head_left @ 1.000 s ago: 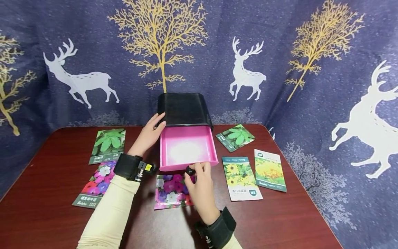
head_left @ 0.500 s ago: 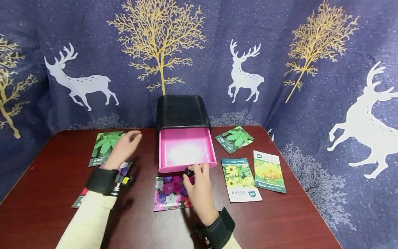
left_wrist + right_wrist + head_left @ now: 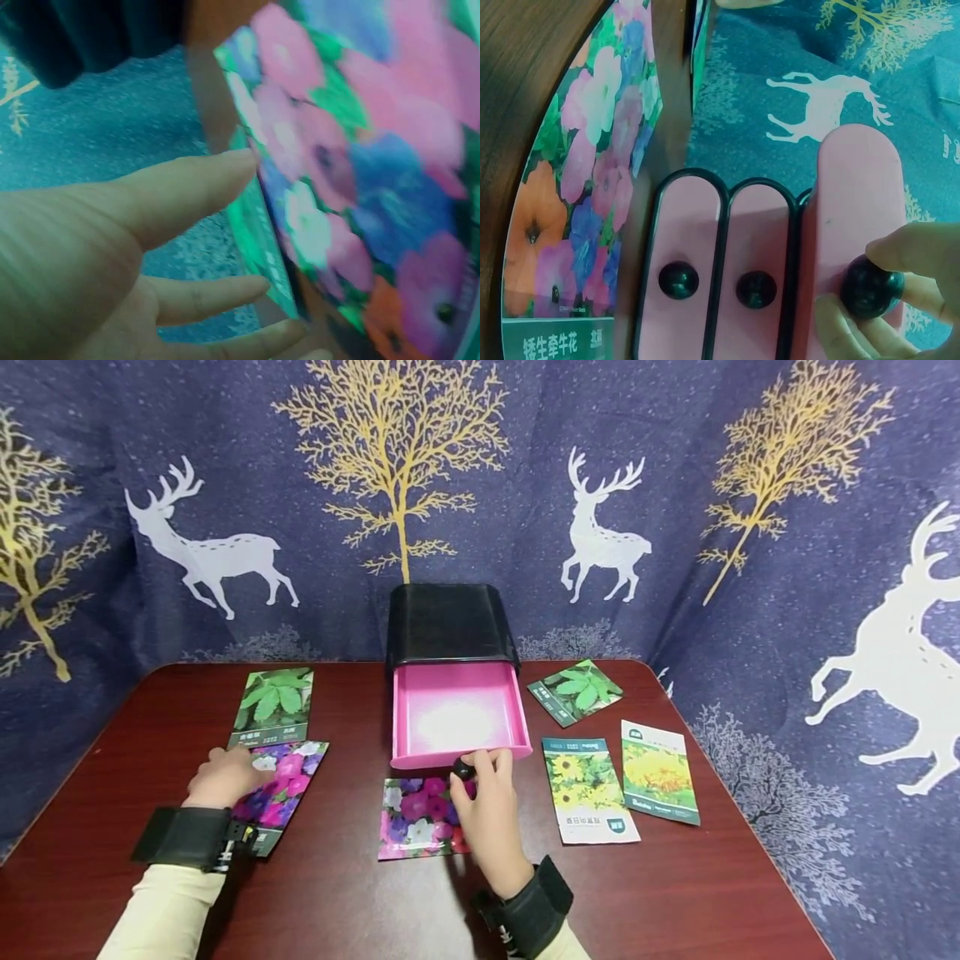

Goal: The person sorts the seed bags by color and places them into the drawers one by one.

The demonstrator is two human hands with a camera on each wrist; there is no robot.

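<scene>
Left hand point(image 3: 221, 777) just went from beside the box point(image 3: 450, 622) to the left flower packet point(image 3: 288, 777) on the bench point(image 3: 345, 877), grip wide at its edge, no pinch seen, right hand point(image 3: 487, 814) still pinching the pulled-out drawer's point(image 3: 427, 760) knob point(image 3: 463, 769), so work seems to have shifted to the packet.

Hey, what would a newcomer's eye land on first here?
Probably the pink drawer, open at the front of the black cabinet, with the right hand gripping its black knob. Next, the white deer on the blue cloth behind the table, then the vivid flower packet near the left hand.
</scene>
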